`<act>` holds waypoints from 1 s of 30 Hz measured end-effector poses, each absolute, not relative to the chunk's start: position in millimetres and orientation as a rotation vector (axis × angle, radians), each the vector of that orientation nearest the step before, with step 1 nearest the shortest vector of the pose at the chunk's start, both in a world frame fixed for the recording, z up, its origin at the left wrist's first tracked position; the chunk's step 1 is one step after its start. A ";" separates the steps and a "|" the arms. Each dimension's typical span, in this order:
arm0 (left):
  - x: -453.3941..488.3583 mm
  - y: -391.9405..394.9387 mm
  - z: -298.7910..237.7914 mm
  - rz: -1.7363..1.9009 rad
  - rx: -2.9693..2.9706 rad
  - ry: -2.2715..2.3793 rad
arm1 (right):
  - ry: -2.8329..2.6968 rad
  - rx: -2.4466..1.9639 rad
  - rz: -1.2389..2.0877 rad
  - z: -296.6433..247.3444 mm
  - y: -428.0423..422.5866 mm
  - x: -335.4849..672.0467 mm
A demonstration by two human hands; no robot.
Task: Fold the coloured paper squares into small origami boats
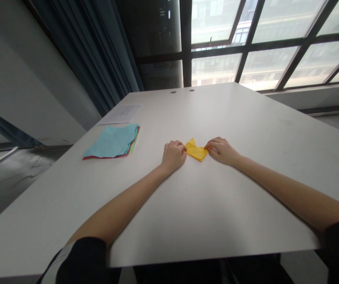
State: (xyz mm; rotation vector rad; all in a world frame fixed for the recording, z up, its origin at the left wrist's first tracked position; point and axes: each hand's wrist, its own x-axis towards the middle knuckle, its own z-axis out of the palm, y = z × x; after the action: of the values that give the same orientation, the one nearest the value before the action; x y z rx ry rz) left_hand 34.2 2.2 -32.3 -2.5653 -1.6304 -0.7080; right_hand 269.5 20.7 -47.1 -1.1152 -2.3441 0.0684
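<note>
A small folded yellow paper (197, 151) lies on the white table (205, 197) between my two hands. My left hand (173, 154) is curled into a loose fist, its fingertips pinching the paper's left edge. My right hand (221, 150) is also closed, pinching the paper's right corner. Both forearms stretch out flat over the tabletop. The paper shows a notch at its top and a point toward me.
A stack of coloured paper sheets (113, 142), light blue on top, lies to the left. A white printed sheet (122, 113) sits behind it near the table's left edge. Large windows (264, 43) and a dark curtain (98, 55) stand beyond the table.
</note>
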 end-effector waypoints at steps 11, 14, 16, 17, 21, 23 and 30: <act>37.4 0.1 -33.0 -0.660 -2.889 -1.279 | -2.435 -1.033 0.041 -44.2 16.6 265.7; 37.9 -0.8 -32.2 -0.663 -2.860 -1.308 | -2.446 -1.035 0.046 -44.1 16.7 265.6; 38.6 -1.6 -31.6 -0.648 -2.793 -1.371 | -2.450 -1.039 0.054 -43.4 16.5 265.4; 38.9 -1.9 -31.4 -0.635 -2.743 -1.418 | -2.455 -1.040 0.058 -43.1 16.5 265.4; 38.3 -0.8 -31.4 -0.621 -2.550 -1.616 | -2.471 -1.044 0.064 -42.9 16.6 266.0; 36.8 0.8 -31.3 -0.626 -2.495 -1.662 | -2.469 -1.043 0.070 -43.5 17.1 266.4; 30.1 7.2 -31.8 -0.671 -2.406 -1.761 | -2.486 -1.006 0.084 -44.0 18.9 267.5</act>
State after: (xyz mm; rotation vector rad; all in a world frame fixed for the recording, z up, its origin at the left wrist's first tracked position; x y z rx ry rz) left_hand 30.1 7.2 -31.8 -2.4060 -1.7606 -0.6709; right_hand 267.5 18.9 -44.0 -1.0062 -2.4860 0.0835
